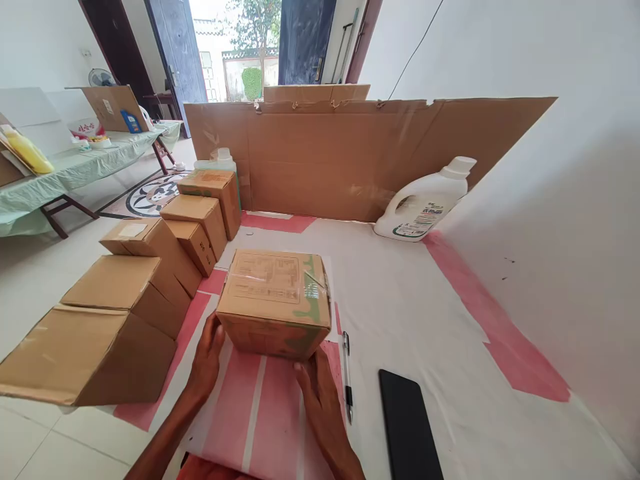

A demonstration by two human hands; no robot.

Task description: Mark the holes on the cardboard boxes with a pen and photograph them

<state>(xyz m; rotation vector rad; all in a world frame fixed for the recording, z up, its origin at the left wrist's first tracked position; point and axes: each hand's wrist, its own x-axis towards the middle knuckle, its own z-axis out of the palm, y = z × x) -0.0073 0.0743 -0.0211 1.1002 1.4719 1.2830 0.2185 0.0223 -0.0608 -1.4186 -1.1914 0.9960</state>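
A cardboard box (270,283) with printed lines and green markings on its top is in front of me, near the middle of the table. My left hand (207,353) grips its near left corner, thumb along the side. Against its near right lower corner is my right hand (320,393), thumb in front and the other fingers partly hidden behind the box. To the right of that hand lies a pen (347,377), and farther right a black phone (410,427).
Several plain cardboard boxes (107,280) line the left table edge. A large cardboard panel (320,160) stands across the back, with a white detergent bottle (425,200) before it at right. A white wall (565,200) borders the right side. Another covered table (100,163) stands beyond, at left.
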